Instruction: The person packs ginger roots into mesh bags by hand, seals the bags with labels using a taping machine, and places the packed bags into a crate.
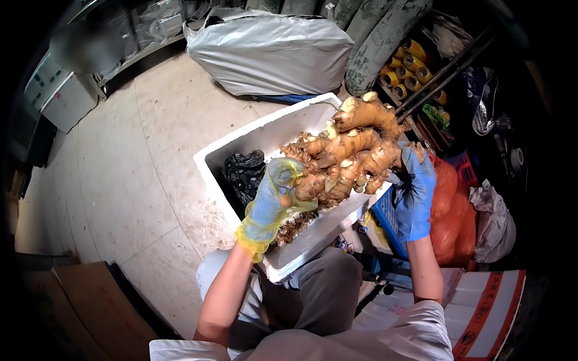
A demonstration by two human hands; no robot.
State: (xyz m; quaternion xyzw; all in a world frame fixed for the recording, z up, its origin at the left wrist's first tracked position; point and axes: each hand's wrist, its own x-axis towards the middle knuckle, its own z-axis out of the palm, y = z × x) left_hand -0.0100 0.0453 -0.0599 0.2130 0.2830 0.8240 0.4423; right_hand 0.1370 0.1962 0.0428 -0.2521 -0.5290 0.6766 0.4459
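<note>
Evidently you held the ginger (355, 150) just right of the frame's centre, over the foam box (259, 134), your left hand (275, 191) curled round its lower-left end and your right hand (414, 183) pinching its right end, probably because so broad a piece needed support at both sides.

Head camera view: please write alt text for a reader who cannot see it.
A large, knobbly, tan ginger root is held above a white rectangular foam box by a person's yellow-and-blue-gloved left hand and blue-gloved right hand. Inside lie a crumpled black plastic bag and small brown scraps.
</note>
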